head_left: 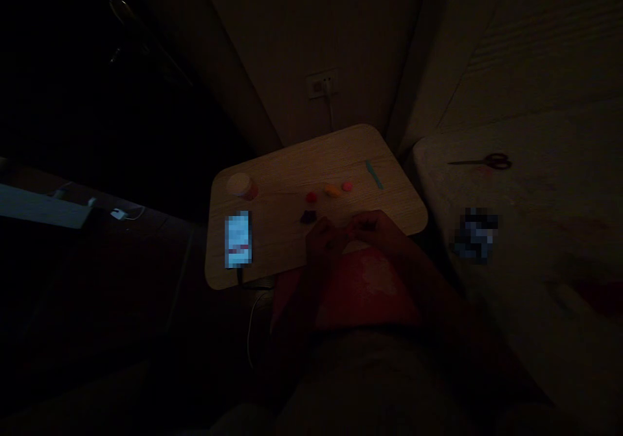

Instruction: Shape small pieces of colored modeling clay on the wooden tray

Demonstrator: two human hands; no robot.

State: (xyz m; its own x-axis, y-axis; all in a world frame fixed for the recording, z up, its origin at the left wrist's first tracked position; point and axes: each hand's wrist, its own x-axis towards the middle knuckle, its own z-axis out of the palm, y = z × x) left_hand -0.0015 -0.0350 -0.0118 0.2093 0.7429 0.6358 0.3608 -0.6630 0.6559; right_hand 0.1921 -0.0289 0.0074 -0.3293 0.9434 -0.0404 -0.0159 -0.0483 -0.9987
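In dim light, my left hand [324,239] and my right hand [374,230] meet over the near edge of a small wooden table [287,170]. Both have bent, closed fingers, with fingertips close together; whatever is pinched there is too dark and small to name. Just beyond my left hand lies a dark lump [308,217]. A red lump [311,197], an orange lump [331,191] and a pink lump [346,187], soft and clay-like in look, sit in a loose row farther back. To their right is a flat teal strip-shaped tool [374,174].
A lidded tub [242,187] stands at the table's left, with a lit phone [238,240] and its cable in front. Scissors [494,161] and a blurred dark item [474,235] lie on the pale surface at right. Behind the table is a wall socket [322,84] with a plugged-in cord.
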